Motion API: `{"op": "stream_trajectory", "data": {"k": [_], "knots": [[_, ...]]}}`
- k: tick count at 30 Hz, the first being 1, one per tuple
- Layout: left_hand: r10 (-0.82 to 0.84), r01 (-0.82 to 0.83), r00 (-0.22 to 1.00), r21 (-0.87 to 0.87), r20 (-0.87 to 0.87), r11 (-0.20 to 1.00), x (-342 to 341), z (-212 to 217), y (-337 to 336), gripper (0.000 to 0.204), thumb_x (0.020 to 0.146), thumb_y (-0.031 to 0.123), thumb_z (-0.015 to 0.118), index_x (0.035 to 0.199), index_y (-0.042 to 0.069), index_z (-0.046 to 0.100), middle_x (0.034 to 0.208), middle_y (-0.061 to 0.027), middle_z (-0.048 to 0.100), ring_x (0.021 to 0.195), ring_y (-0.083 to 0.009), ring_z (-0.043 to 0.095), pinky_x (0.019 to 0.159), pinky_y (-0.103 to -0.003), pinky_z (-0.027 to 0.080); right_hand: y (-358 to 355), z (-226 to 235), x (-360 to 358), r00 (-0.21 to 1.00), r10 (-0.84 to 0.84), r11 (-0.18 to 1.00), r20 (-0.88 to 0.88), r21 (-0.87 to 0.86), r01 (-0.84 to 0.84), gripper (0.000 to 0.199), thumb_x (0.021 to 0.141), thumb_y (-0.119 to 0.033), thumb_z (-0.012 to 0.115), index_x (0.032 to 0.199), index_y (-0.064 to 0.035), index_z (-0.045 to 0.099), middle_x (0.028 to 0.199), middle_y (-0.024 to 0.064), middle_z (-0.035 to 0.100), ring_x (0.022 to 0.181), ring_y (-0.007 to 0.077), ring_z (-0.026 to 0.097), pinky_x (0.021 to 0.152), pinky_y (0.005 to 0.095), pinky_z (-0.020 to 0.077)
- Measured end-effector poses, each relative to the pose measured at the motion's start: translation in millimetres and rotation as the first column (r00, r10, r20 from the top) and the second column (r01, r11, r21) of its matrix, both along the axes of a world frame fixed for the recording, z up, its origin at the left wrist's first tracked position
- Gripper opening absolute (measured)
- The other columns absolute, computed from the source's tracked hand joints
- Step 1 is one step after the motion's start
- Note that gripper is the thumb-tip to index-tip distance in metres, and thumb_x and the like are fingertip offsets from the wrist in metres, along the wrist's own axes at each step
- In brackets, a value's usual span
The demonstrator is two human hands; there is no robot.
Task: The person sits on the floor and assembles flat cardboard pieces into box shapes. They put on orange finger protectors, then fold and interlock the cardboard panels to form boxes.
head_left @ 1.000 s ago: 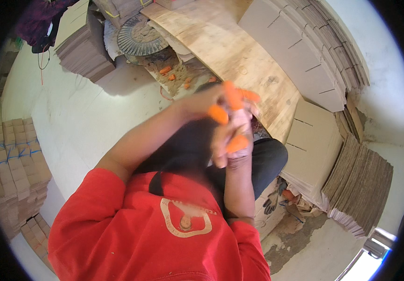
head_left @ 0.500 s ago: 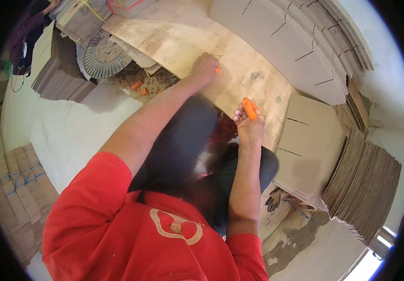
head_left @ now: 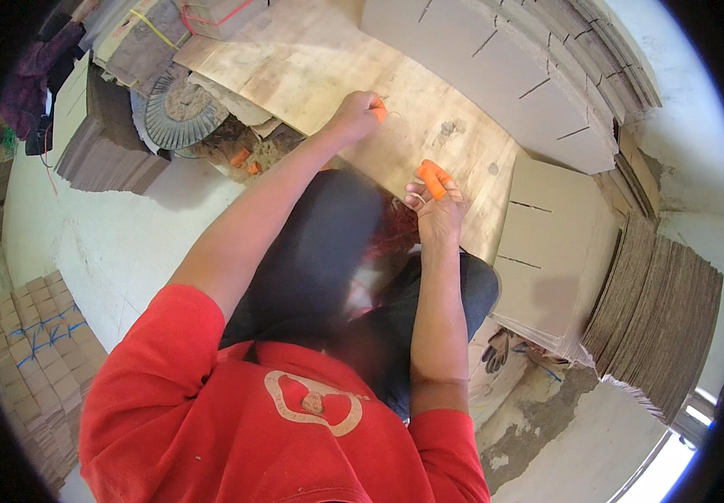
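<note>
My left hand [head_left: 353, 120] is closed above the wooden board, fingertips pinched together. An orange finger sleeve [head_left: 378, 107] covers one of its fingertips. A thin, faint loop seems to show just beside it; whether it is held I cannot tell. Nearer to me and to the right, my right hand [head_left: 441, 214] is turned palm up with its fingers curled. Orange finger sleeves [head_left: 432, 178] cover two of its digits, which press together. A pale thin band shows by its other curled fingers. Anything small inside either pinch is hidden. The wooden board [head_left: 295, 50] lies beyond my knees.
Flat cardboard stacks stand at the far right [head_left: 479, 67] and right [head_left: 655, 310]. Another stack [head_left: 110, 134] is left, beside a ribbed round object [head_left: 181, 113]. Loose orange pieces [head_left: 240, 157] lie near it. Bundled cardboard [head_left: 39, 335] sits lower left; a dark glove [head_left: 496, 352] lies right.
Both hands have shifted slightly left and away from me. The right hand's orange sleeves now show as two separate digits. Seen from the camera, the surroundings have shifted a little.
</note>
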State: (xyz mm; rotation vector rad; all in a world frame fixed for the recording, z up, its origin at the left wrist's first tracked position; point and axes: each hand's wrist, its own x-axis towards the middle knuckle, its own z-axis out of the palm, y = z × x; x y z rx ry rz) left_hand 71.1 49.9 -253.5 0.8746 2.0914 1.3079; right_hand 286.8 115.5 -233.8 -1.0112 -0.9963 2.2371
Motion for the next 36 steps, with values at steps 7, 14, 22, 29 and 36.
{"op": "stream_trajectory", "data": {"k": [7, 14, 22, 29, 36], "knots": [[-0.063, 0.008, 0.970, 0.229, 0.235, 0.973, 33.1, 52.8, -33.0, 0.012, 0.079, 0.011, 0.061, 0.085, 0.000, 0.063, 0.072, -0.0045, 0.059, 0.066, -0.0122, 0.051, 0.061, -0.028, 0.043, -28.4, 39.1, -18.5, 0.993, 0.038, 0.980, -0.116, 0.199, -0.014, 0.042, 0.088, -0.008, 0.056, 0.128, 0.0015, 0.048, 0.115, 0.0128, 0.054, 0.078, 0.0188, 0.062, 0.050, 0.0254, 0.0516], [-0.061, 0.132, 0.928, 0.174, -0.367, 0.976, 65.8, 102.3, -60.3, 0.008, 0.074, -0.001, 0.058, 0.082, -0.002, 0.057, 0.076, -0.0188, 0.058, 0.073, -0.0310, 0.059, 0.069, -0.036, 0.047, -58.1, 63.1, -22.3, 0.986, 0.129, 0.927, -0.104, 0.366, -0.083, 0.039, 0.089, -0.019, 0.056, 0.121, 0.0026, 0.052, 0.102, 0.0124, 0.060, 0.073, 0.0152, 0.061, 0.046, 0.0229, 0.0469], [0.038, 0.124, 0.819, 0.241, -0.573, 0.963, 78.1, 126.9, -97.9, 0.013, 0.076, 0.012, 0.058, 0.073, 0.002, 0.049, 0.076, -0.0176, 0.050, 0.076, -0.0352, 0.049, 0.068, -0.043, 0.040, -100.0, 89.5, -25.5, 0.997, -0.027, 0.933, -0.074, 0.357, 0.051, 0.023, 0.092, -0.017, 0.050, 0.100, 0.0015, 0.062, 0.079, 0.0084, 0.060, 0.060, 0.0133, 0.054, 0.044, 0.0238, 0.0377], [0.053, 0.086, 0.865, 0.251, -0.499, 0.964, 83.8, 146.7, -128.6, 0.006, 0.071, 0.000, 0.057, 0.075, 0.001, 0.052, 0.080, -0.0169, 0.052, 0.083, -0.0350, 0.051, 0.073, -0.041, 0.042, -121.4, 107.5, -16.3, 0.953, 0.120, 0.972, -0.279, 0.230, -0.055, 0.034, 0.091, -0.031, 0.047, 0.101, -0.0009, 0.060, 0.094, 0.0096, 0.061, 0.067, 0.0172, 0.056, 0.048, 0.0245, 0.0386], [0.006, 0.151, 0.891, 0.309, -0.454, 0.939, 82.5, 162.5, -156.1, 0.010, 0.075, 0.007, 0.063, 0.081, 0.002, 0.056, 0.084, -0.0150, 0.057, 0.082, -0.0317, 0.056, 0.072, -0.039, 0.044, -124.6, 116.6, 3.9, 0.751, 0.463, 0.876, -0.470, 0.115, -0.468, 0.032, 0.096, -0.029, 0.046, 0.088, -0.0013, 0.059, 0.071, 0.0108, 0.059, 0.046, 0.0150, 0.045, 0.038, 0.0256, 0.0340]]}}
